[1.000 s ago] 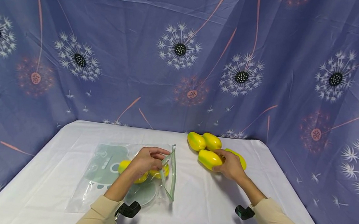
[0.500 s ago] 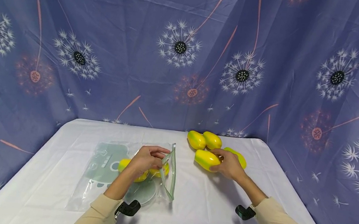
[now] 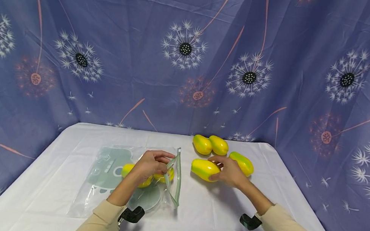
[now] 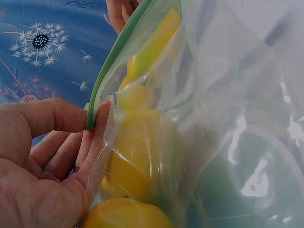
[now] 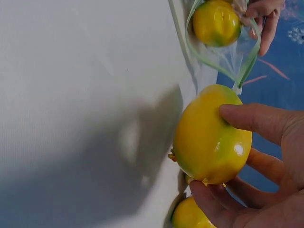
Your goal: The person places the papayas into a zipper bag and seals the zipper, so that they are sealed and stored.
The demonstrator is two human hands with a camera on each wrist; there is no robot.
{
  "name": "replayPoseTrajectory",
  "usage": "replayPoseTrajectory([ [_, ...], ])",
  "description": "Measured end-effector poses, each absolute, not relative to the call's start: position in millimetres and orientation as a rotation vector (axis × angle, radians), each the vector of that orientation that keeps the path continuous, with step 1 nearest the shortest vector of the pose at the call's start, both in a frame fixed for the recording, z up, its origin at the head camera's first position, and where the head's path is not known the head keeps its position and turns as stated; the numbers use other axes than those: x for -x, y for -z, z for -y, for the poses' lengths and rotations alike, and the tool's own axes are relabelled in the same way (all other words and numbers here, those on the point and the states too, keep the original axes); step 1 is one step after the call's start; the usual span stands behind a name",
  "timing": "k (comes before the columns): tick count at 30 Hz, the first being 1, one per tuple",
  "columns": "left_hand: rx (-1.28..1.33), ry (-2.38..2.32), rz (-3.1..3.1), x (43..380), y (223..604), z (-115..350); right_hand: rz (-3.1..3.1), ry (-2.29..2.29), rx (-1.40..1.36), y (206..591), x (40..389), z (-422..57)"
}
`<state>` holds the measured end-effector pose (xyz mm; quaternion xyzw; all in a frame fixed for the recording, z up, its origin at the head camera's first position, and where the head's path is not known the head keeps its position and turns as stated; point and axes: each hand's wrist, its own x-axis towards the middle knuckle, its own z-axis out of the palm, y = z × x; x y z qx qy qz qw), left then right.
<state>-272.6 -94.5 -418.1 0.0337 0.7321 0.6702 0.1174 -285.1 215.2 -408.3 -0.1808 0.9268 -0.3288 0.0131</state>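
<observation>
My right hand (image 3: pixel 230 173) grips a yellow-green papaya (image 3: pixel 204 170), thumb on one side and fingers on the other, as the right wrist view shows. It is over the table to the right of a clear zip bag (image 3: pixel 110 166) with a pale green print. My left hand (image 3: pixel 152 165) pinches the bag's green zip edge (image 4: pixel 107 64) between thumb and fingers, and the mouth gapes toward the right. Inside the bag lie papayas (image 4: pixel 137 152), seen through the plastic and partly behind the left hand in the head view.
Two papayas (image 3: pixel 202 144) rest side by side at the back of the white table (image 3: pixel 207 217). Another papaya (image 3: pixel 242 164) lies just beyond the right hand. A blue dandelion-print curtain (image 3: pixel 135 68) hangs behind the table and at its sides.
My right hand has carried its papaya left, toward the bag's mouth, away from the papaya at the right. My left hand and the bag have stayed in place.
</observation>
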Motion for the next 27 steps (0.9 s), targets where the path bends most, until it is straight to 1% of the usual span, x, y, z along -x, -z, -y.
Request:
replayPoseTrajectory([
  [10, -0.113, -1.969, -2.136, 271.5, 417.8, 95.1, -2.83, 0.976, 0.645, 402.8, 277.6, -200.2],
  [20, -0.127, -1.971, -2.124, 270.7, 417.9, 95.1, -2.791, 0.932, 0.605, 398.6, 270.2, -190.7],
  [27, -0.108, -1.958, -2.142, 271.7, 417.8, 94.9, -2.698, 0.937, 0.736, 400.5, 266.8, -185.5],
])
